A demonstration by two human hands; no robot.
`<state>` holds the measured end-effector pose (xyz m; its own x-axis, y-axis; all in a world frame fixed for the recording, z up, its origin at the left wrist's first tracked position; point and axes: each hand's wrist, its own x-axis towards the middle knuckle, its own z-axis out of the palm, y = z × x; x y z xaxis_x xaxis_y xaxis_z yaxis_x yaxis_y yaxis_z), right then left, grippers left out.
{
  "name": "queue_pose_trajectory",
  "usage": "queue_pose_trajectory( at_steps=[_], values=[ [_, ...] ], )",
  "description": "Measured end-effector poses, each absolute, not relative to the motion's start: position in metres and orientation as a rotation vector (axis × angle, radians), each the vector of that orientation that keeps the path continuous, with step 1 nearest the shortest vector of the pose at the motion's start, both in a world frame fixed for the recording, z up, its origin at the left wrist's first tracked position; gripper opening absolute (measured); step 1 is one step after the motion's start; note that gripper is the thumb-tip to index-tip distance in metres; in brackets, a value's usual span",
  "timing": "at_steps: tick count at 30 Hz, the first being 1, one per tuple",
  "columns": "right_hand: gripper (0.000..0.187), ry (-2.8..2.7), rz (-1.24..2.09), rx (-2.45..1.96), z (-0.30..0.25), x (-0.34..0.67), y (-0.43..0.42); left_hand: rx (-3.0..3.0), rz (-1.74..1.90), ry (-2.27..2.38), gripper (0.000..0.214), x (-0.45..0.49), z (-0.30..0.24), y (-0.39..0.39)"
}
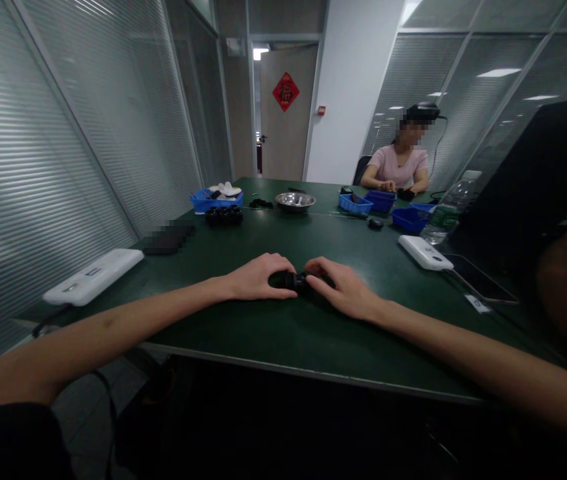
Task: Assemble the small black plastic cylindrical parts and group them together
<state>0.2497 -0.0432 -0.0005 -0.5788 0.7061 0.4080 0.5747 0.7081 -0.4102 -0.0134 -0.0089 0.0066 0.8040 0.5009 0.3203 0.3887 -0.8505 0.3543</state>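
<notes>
My left hand [260, 277] curls round a black object [289, 281], apparently steadying it; my right hand [346, 288], half-curled, pinches its end.

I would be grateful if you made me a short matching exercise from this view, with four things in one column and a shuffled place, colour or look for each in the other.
Things:
1. Bowl
2. Small black object
3. Bottle
4. Diamond-shaped sign

Descriptions:
A. See-through, with a green label
B. Red, on the door
C. Between the fingers of the left hand and the right hand
D. Shiny silver metal, on the green table

Right pairs: 1-D, 2-C, 3-A, 4-B
</notes>
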Motion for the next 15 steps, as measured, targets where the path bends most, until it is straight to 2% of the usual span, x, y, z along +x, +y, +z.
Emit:
queue_pose_trajectory(
  at_steps=[15],
  values=[
    [0.028,-2.425,0.349,-0.874,0.0002,0.2514,-0.0431,2.753,0.561,0.684,0.040,-0.0146,0.0094,-0.0113]
  ],
)
